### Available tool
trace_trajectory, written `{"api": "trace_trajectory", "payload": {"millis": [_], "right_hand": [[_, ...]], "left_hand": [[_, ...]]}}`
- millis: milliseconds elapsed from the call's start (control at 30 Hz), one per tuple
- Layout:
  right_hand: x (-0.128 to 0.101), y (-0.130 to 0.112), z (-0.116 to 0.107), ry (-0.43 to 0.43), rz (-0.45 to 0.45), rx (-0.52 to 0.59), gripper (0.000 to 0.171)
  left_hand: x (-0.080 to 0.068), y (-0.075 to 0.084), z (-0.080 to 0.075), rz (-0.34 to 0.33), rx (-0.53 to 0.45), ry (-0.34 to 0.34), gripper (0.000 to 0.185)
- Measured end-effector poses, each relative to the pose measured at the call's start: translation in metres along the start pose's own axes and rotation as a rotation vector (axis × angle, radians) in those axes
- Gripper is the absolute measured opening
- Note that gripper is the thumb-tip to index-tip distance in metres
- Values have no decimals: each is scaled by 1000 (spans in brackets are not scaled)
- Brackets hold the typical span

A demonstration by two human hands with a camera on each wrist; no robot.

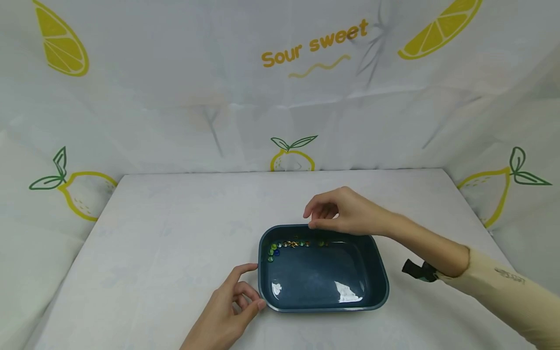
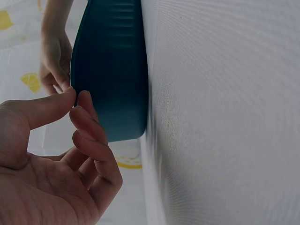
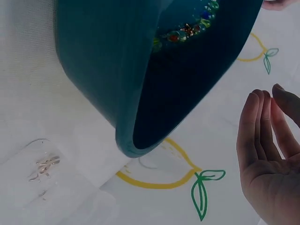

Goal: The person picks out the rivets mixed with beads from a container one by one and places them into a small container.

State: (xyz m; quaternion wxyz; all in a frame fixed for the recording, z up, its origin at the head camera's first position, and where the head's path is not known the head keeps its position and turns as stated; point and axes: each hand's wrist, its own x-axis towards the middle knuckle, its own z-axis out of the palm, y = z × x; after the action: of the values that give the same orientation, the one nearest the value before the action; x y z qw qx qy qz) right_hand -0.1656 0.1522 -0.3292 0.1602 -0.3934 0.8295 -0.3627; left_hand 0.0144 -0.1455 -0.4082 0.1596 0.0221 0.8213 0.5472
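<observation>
The dark teal tray fills the frame from 9 to 1 o'clock. Small coloured beads lie inside it near 12 o'clock. The right hand is at 4 o'clock, fingers straight, apart from the tray. A lemon drawing is at 6 o'clock.

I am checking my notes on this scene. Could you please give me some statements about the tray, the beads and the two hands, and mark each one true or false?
1. The tray is dark blue. True.
2. The beads lie along the tray's near wall. False: they lie along its far wall.
3. The left hand touches the tray's near left corner. True.
4. The right hand grips a bottle. False: it holds nothing visible, above the far rim.
</observation>
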Motion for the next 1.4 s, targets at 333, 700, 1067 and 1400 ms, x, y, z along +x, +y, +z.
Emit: {"api": "trace_trajectory", "payload": {"millis": [333,700,1067,1400], "right_hand": [[8,-2,13,-85,-35,3,17],[16,-2,30,-131,-38,34,19],[18,-1,43,-155,-38,26,19],[19,8,60,-169,-6,36,24]], "left_hand": [[0,-1,0,5,3,1,70],[0,-2,-1,6,-5,-10,70],[1,0,0,-1,3,-15,71],[0,-2,-1,2,-4,-12,69]]}}
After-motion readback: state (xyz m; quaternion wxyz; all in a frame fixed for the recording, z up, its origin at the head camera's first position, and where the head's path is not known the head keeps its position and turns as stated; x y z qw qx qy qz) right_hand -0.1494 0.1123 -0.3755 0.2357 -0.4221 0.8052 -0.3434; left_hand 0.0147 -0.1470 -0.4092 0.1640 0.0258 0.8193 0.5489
